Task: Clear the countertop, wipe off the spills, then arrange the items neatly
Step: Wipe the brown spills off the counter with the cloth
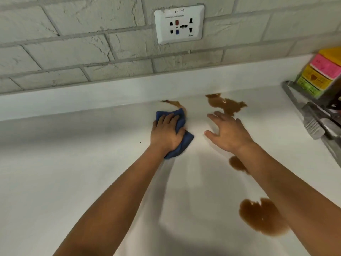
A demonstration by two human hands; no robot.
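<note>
A: Where's the blue cloth?
B: Bunched under the left hand, fingers curled over it, pressing it on the white bench against a brown streak.
A: And the biggest spill at the back?
B: To the cloth's right, just beyond the right hand, whose grip is spread, holding nothing.

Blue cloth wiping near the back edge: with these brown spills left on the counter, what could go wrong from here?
1. The right hand lies flat beside the far brown spill, and its forearm crosses the middle spill; either could smear.
2. The left hand grips a small blue cloth; it may saturate before reaching the large near spill.
3. The streak meets the backsplash seam, where residue may remain.
</note>
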